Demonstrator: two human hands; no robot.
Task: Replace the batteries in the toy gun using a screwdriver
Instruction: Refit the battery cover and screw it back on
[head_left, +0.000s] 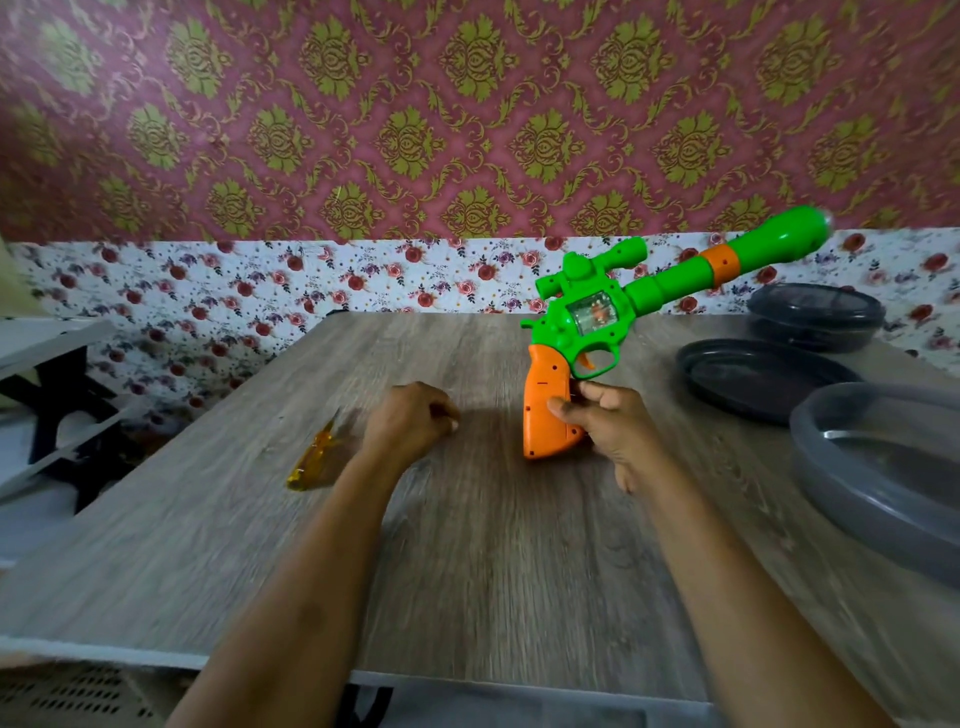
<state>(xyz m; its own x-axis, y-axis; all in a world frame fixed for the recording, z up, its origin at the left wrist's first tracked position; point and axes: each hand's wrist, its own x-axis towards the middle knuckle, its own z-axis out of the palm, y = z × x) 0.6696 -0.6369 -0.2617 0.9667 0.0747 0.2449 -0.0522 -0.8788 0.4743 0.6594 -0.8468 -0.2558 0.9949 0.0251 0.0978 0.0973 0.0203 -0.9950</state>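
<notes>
- Lying on the wooden table (467, 571) at the left, a yellow-handled screwdriver (313, 457) (blurred) sits just beside the left forearm.
- Left hand (410, 421) rests on the table, fingers curled, nothing visible in them.
- Right hand (608, 423) grips the toy gun (597, 312) by its orange handle, green barrel tilted up to the right.
- Dark round trays (753, 374) lie at the far right.

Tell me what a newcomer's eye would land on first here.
The bright green and orange toy gun stands out at once, at centre right over the wooden table, its orange handle held in the right-hand grip and its barrel slanting up to the right. Next comes the translucent yellow screwdriver lying on the table at the left, and the bold red and gold wallpaper behind.
</notes>
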